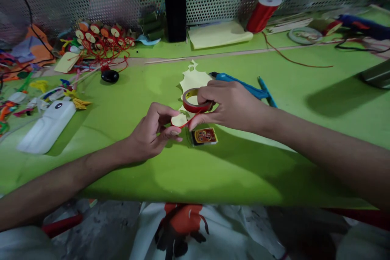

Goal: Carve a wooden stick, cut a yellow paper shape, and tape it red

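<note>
My right hand [231,105] pinches the small red tape roll [195,100] | my left hand [155,130] grips a pale round paper cutout [178,120] just beside it | light, flimsy, sticky: hold by edges

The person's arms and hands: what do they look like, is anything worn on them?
Both forearms are bare up to the picture's edges: no sleeves, gloves, watch or bracelets show. The left hand and right hand carry no visible rings. Nails look short and unpainted, though the dim light blurs fine detail.
</note>
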`<action>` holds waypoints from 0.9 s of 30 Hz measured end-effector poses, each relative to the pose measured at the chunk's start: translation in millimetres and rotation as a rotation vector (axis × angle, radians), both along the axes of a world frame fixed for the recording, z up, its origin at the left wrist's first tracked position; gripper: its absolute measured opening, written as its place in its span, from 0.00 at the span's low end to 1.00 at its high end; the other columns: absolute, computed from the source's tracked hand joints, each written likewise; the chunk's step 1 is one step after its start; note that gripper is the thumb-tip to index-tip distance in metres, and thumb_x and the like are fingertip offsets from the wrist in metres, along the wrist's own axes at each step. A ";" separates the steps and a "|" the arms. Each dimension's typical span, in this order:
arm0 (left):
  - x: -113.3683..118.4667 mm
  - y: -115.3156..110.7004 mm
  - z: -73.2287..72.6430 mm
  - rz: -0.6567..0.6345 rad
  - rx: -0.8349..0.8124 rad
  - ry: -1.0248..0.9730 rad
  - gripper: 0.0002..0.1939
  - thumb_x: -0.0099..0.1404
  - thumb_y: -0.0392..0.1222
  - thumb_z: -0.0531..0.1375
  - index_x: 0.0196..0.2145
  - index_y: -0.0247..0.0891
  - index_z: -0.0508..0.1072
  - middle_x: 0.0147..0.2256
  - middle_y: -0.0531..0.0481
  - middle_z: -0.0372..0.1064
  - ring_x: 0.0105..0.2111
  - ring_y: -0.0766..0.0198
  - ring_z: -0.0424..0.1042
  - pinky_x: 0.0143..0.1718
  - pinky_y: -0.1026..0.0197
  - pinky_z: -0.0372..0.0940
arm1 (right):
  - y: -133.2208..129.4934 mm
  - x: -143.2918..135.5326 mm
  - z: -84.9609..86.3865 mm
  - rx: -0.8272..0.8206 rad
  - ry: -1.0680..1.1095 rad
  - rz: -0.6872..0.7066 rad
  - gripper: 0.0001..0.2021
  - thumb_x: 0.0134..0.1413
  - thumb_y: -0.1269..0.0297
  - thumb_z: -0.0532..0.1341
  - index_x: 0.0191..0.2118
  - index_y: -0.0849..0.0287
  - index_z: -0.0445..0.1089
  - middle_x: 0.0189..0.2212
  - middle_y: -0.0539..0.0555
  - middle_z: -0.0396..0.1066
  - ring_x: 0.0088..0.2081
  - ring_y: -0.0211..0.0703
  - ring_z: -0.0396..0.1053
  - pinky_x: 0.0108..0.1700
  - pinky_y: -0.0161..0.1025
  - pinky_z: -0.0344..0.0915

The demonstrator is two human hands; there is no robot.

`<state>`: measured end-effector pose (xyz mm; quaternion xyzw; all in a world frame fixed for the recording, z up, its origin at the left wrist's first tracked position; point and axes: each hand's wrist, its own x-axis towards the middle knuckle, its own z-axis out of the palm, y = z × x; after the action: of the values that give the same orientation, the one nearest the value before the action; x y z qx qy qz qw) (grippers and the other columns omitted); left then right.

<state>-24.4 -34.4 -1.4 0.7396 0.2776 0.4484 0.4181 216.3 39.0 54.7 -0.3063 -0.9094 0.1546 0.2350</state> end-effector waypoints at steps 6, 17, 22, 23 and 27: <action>-1.2 -2.0 -6.4 0.046 0.036 0.009 0.15 0.79 0.49 0.60 0.57 0.46 0.61 0.44 0.51 0.69 0.36 0.70 0.78 0.33 0.70 0.79 | -4.8 -2.5 -1.2 -0.160 -0.009 -0.061 0.30 0.50 0.47 0.78 0.25 0.56 0.57 0.19 0.42 0.57 0.24 0.33 0.48 0.29 0.37 0.45; -11.6 4.4 7.7 -0.070 -0.047 0.363 0.21 0.76 0.58 0.61 0.51 0.37 0.70 0.39 0.46 0.77 0.36 0.62 0.80 0.39 0.60 0.77 | 8.6 -3.7 6.0 -0.124 -0.099 0.090 0.28 0.52 0.42 0.74 0.26 0.57 0.60 0.20 0.44 0.61 0.25 0.34 0.55 0.30 0.37 0.46; -10.4 8.2 17.5 -0.124 -0.132 0.444 0.18 0.76 0.57 0.60 0.45 0.37 0.72 0.38 0.46 0.78 0.36 0.61 0.79 0.39 0.60 0.75 | 8.9 -8.4 18.3 -0.068 -0.170 0.120 0.26 0.52 0.51 0.76 0.26 0.57 0.59 0.23 0.45 0.62 0.26 0.34 0.56 0.31 0.36 0.48; -10.7 8.7 18.2 -0.132 -0.138 0.452 0.18 0.77 0.56 0.60 0.45 0.37 0.72 0.39 0.46 0.78 0.37 0.61 0.79 0.39 0.60 0.75 | 8.6 -9.1 20.6 -0.055 -0.177 0.129 0.25 0.51 0.53 0.77 0.26 0.57 0.59 0.23 0.45 0.61 0.26 0.34 0.56 0.31 0.36 0.48; -11.7 9.2 17.6 -0.145 -0.112 0.454 0.18 0.76 0.56 0.60 0.49 0.38 0.71 0.43 0.44 0.79 0.38 0.61 0.79 0.39 0.60 0.74 | 8.1 -10.4 28.0 0.012 -0.207 0.156 0.22 0.51 0.56 0.77 0.27 0.57 0.62 0.24 0.47 0.61 0.29 0.37 0.58 0.32 0.37 0.48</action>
<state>-36.1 -25.2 16.2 0.8151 0.3351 0.2236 0.4164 205.9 47.1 82.7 -0.2473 -0.9508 0.1346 0.1291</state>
